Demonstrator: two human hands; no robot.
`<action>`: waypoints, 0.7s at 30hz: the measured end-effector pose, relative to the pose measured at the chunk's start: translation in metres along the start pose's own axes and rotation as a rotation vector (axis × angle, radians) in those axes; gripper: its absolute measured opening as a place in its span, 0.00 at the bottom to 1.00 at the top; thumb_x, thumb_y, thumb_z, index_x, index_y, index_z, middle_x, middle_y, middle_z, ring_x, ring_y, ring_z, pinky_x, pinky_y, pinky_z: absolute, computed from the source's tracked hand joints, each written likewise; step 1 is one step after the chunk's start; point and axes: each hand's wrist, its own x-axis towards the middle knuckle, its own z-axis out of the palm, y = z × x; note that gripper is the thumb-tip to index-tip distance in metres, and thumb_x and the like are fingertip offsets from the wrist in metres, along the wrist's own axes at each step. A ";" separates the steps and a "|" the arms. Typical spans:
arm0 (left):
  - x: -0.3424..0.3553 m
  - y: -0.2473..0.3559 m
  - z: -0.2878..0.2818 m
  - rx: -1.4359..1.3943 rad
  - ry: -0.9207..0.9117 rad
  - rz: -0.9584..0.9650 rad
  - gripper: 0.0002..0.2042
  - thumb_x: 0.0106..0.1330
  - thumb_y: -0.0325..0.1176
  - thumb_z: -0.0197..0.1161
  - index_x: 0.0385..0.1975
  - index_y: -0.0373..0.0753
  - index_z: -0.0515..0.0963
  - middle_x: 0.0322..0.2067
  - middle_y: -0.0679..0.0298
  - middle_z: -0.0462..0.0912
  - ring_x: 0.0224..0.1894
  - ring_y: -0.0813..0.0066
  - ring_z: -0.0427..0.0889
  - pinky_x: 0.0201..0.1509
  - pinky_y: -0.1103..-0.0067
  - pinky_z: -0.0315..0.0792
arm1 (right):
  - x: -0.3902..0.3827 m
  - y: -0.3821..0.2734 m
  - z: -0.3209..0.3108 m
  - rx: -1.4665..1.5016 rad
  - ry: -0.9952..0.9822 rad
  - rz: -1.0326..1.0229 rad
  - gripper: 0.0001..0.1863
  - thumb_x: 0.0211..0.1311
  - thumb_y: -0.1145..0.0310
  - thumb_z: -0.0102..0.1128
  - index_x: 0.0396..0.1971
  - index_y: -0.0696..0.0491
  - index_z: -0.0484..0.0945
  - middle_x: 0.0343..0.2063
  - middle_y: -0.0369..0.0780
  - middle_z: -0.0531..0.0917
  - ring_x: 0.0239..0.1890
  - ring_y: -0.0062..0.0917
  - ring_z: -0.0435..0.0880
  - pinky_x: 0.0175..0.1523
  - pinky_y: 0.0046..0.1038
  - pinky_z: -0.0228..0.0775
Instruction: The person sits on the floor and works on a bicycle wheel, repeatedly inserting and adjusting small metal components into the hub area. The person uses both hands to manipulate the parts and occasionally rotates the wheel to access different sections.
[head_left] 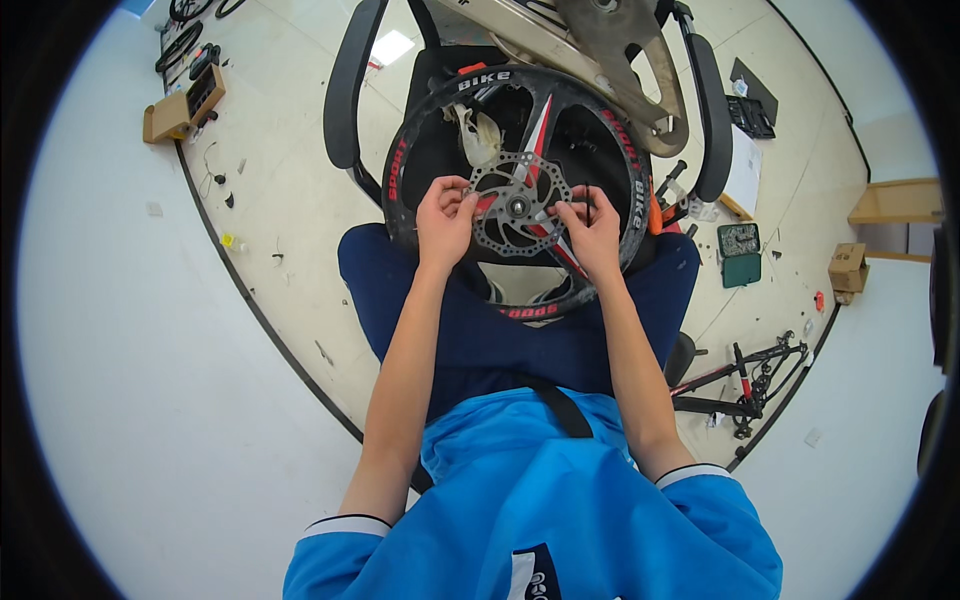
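Note:
A bicycle wheel (408, 135) with a black tyre, red-and-white lettering and broad black, red and white spokes lies over my lap and the chair seat. On its hub sits a silver brake disc (487, 240), holes around its rim. My left hand (446, 222) is closed at the left edge of the disc, thumb and fingers pinching it. At the opposite edge, my right hand (592, 236) is closed around a thin dark rod (588, 200), perhaps a hex key; its lower end is hidden by the fingers. A crumpled whitish cloth or glove (478, 138) rests behind the disc.
The wheel lies between the black armrests (343, 110) of a chair. A large pale frame part (600, 60) juts over its far edge. On the floor to the right are a green case (740, 255), a cardboard box (848, 268) and a black-and-red bicycle frame (740, 390).

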 end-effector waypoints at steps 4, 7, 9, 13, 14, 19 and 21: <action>-0.001 -0.001 -0.001 0.006 0.007 -0.001 0.09 0.70 0.20 0.63 0.47 0.33 0.74 0.32 0.63 0.84 0.33 0.79 0.86 0.38 0.84 0.78 | 0.001 -0.008 0.001 -0.036 -0.018 0.019 0.14 0.68 0.76 0.65 0.49 0.59 0.72 0.33 0.40 0.90 0.34 0.14 0.85 0.40 0.16 0.72; -0.005 -0.001 -0.003 0.007 0.010 -0.031 0.10 0.71 0.21 0.63 0.49 0.33 0.73 0.33 0.63 0.84 0.35 0.78 0.86 0.41 0.82 0.78 | 0.006 -0.009 0.001 -0.024 -0.033 -0.002 0.13 0.68 0.75 0.65 0.49 0.60 0.73 0.32 0.39 0.89 0.36 0.15 0.86 0.40 0.17 0.72; -0.010 -0.003 -0.003 -0.011 0.009 -0.034 0.10 0.71 0.22 0.63 0.49 0.33 0.73 0.34 0.62 0.84 0.36 0.77 0.86 0.40 0.82 0.77 | 0.012 -0.009 0.001 -0.061 -0.041 -0.024 0.13 0.68 0.75 0.65 0.48 0.60 0.74 0.32 0.39 0.89 0.36 0.15 0.86 0.40 0.17 0.72; -0.021 -0.008 -0.003 -0.045 0.042 -0.059 0.09 0.71 0.21 0.63 0.47 0.32 0.72 0.33 0.61 0.85 0.36 0.77 0.87 0.40 0.82 0.78 | 0.024 -0.011 0.001 -0.115 -0.077 -0.043 0.12 0.68 0.75 0.65 0.48 0.61 0.76 0.31 0.38 0.88 0.36 0.15 0.86 0.40 0.17 0.72; -0.023 -0.009 -0.003 -0.053 0.045 -0.062 0.09 0.71 0.21 0.63 0.47 0.33 0.72 0.33 0.61 0.85 0.36 0.77 0.87 0.40 0.82 0.78 | 0.026 -0.012 0.003 -0.108 -0.074 -0.054 0.12 0.67 0.75 0.65 0.46 0.61 0.77 0.30 0.37 0.89 0.33 0.13 0.83 0.38 0.16 0.70; -0.026 -0.013 -0.002 -0.087 0.051 -0.066 0.09 0.71 0.21 0.62 0.46 0.34 0.72 0.33 0.61 0.85 0.35 0.78 0.86 0.38 0.83 0.78 | 0.029 -0.014 0.004 -0.108 -0.077 -0.063 0.11 0.64 0.74 0.66 0.44 0.59 0.78 0.29 0.36 0.89 0.27 0.09 0.78 0.34 0.15 0.66; -0.023 -0.013 -0.002 -0.080 0.044 -0.056 0.08 0.71 0.21 0.62 0.46 0.34 0.72 0.33 0.61 0.85 0.34 0.78 0.86 0.37 0.83 0.77 | 0.028 -0.015 0.001 -0.145 -0.092 -0.039 0.12 0.66 0.75 0.66 0.47 0.60 0.77 0.31 0.38 0.89 0.33 0.13 0.83 0.39 0.18 0.70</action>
